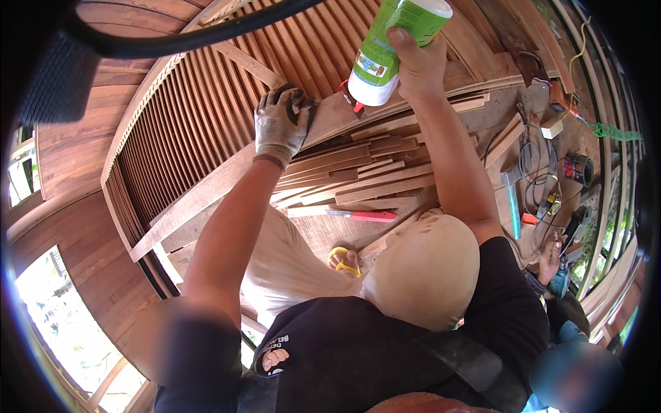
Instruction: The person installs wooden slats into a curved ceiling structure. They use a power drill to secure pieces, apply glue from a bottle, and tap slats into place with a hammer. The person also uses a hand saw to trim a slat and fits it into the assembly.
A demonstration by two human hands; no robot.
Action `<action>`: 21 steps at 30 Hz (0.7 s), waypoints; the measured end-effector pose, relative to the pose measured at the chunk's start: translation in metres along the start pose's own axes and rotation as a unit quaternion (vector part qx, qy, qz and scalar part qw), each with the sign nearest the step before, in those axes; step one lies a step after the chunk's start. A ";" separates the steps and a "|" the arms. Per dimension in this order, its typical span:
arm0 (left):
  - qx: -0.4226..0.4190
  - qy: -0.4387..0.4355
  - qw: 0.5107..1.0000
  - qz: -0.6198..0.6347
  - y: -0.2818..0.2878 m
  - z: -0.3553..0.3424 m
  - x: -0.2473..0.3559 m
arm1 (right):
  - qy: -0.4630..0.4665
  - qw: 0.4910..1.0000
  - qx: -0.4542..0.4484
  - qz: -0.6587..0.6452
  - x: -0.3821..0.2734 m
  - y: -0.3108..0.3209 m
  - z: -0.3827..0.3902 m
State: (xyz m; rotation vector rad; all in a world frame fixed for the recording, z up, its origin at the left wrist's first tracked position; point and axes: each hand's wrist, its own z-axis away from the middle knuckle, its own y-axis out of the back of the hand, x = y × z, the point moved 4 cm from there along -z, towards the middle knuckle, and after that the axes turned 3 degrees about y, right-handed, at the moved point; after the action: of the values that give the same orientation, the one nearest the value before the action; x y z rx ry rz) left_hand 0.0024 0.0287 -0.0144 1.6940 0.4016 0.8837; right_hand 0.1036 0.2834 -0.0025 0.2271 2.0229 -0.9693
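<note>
Bottle (385, 51), green with white ends, tilted and clamped in the right grip (421, 65), raised before the rail (200, 196) and the slats (196, 110). Opaque all round, so no telling the contents or fill level, nor whether capped or open at the lower end. Left grip (281, 129), gloved and curled, resting on the rail; cannot tell whether closed on anything. Well along, by judgement: slats already ranged in close rows within the arched frame (147, 86), running up to the rail. Apparently left: loose strips (385, 187), lying in a stack below the rail, near a red-handled tool (372, 216); no way to judge how many belong there. Farther right, a dark round can (577, 169) near looped cords (529, 162), with an interior too small to make out.
</note>
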 end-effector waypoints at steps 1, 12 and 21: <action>0.001 0.001 1.000 -0.005 0.000 0.001 0.000 | -0.006 1.000 -0.006 -0.013 -0.006 -0.008 0.001; -0.006 0.007 1.000 -0.008 0.004 0.002 0.003 | -0.038 0.998 -0.012 -0.045 -0.019 -0.042 -0.016; 0.008 -0.011 1.000 -0.010 -0.001 0.001 -0.001 | -0.039 0.999 0.011 -0.001 -0.012 -0.040 -0.018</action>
State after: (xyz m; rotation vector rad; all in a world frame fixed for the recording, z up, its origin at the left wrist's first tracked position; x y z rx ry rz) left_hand 0.0030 0.0276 -0.0154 1.7094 0.4103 0.8487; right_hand 0.0805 0.2712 0.0348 0.1971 1.9413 -0.9875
